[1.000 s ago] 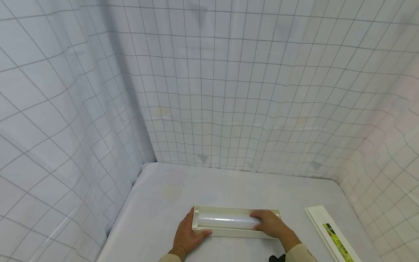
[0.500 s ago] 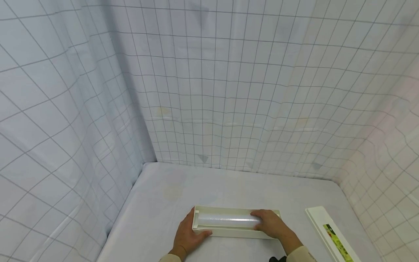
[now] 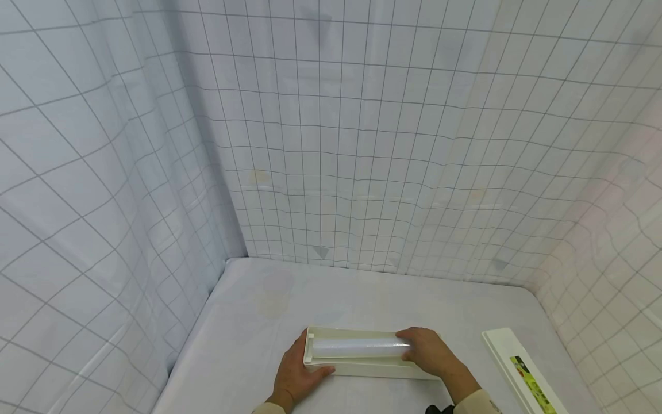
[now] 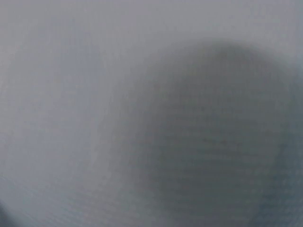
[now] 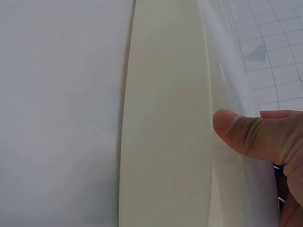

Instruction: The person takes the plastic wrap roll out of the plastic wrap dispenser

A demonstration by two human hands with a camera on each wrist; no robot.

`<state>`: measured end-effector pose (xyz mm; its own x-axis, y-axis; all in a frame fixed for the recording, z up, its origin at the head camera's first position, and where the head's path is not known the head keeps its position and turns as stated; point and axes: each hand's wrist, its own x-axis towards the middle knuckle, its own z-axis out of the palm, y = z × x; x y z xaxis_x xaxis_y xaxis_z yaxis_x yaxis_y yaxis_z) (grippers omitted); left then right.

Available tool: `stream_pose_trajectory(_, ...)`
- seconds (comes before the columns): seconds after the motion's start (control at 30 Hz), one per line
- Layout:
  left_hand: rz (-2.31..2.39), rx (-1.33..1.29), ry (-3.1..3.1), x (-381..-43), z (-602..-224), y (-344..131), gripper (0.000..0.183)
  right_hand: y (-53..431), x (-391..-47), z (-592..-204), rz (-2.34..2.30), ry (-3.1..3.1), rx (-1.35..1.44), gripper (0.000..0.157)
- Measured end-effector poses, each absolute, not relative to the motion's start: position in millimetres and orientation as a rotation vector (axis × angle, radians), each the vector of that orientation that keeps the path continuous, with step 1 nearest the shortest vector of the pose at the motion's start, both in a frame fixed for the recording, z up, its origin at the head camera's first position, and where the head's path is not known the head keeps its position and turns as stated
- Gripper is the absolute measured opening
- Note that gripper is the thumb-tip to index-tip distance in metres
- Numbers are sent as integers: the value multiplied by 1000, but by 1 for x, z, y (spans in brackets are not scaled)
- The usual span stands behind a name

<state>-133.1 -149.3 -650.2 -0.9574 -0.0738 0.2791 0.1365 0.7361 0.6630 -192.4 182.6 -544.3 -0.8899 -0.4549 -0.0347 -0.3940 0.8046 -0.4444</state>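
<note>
A long cream box without its lid lies on the white-covered table. Inside it is a shiny, clear-whitish roll of plastic film. My left hand holds the box's left end, thumb along the near wall. At the other end, my right hand grips the roll, whose right end sits slightly raised. The right wrist view shows the thumb pressed to the roll, just behind the box wall. My right palm hides the roll's right tip. The left wrist view has only blurred pale cloth and a dark shadow.
A long white lid with a green-yellow label lies slanted at the right. A small black object shows by the right sleeve. Grid-patterned white curtains enclose the table's back and sides.
My right hand has risen slightly, lifting the right end of the roll a little within the box. The left hand, box and lid stay in place.
</note>
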Motion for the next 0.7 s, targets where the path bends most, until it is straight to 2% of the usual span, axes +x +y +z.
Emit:
stream_pose_trajectory(0.3,-1068,-23,-2668,-135,-650,-150,109,185,-190,-532,-562,2917,-853,45)
stream_pose_trajectory(0.7,-1060,-17,-2674,-136,-653,-149,109,195,-189,-528,-485,2977,-942,44)
